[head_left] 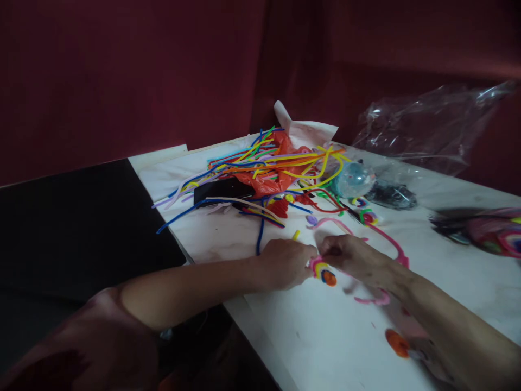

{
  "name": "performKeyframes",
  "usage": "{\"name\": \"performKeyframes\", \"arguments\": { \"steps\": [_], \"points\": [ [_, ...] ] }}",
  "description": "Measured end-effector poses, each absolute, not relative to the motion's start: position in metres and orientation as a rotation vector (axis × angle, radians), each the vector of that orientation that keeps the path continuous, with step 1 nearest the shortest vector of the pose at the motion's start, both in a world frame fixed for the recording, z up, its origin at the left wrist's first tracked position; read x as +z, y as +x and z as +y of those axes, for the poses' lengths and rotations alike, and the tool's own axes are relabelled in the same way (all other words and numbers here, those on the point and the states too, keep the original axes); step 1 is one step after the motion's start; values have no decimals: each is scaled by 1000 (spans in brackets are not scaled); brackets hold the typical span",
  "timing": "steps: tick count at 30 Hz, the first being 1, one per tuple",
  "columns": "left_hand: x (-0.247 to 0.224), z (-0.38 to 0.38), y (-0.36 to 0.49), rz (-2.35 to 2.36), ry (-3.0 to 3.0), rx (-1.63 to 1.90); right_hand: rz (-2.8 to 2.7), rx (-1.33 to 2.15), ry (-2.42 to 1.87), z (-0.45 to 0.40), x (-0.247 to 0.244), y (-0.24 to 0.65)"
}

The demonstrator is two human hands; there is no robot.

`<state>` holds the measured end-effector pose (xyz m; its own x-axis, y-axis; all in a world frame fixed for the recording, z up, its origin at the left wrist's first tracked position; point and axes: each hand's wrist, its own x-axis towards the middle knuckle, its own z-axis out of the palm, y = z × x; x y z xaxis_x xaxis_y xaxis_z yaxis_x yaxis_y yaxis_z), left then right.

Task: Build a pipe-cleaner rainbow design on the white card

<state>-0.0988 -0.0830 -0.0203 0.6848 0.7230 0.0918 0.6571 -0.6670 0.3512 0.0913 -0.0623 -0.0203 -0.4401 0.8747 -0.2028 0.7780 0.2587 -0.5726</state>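
My left hand is closed, its fingertips pinching a small coiled pipe-cleaner piece with pink, yellow, white and blue bands and an orange coil at its end. Right beside it, my right hand has its fingers pinched at the pink edge of the same piece. The exact grip of the right fingers is partly hidden. A curved pink pipe cleaner shows below the right wrist. Near the right forearm lies an orange coil. Just beyond the left hand is a short yellow piece.
Many loose pipe cleaners lie heaped on an orange-red plastic bag at the back, beside a black phone-like object. A clear bluish ball, clear plastic wrap and a blurred multicoloured object are on the right of the white table.
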Motion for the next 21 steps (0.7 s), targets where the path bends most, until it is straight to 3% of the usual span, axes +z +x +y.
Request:
{"name": "performKeyframes", "arguments": {
  "steps": [21],
  "points": [
    [-20,-83,-100,1063,2514,368,-2249,947,-1643,-67,-16,85]
  ]
}}
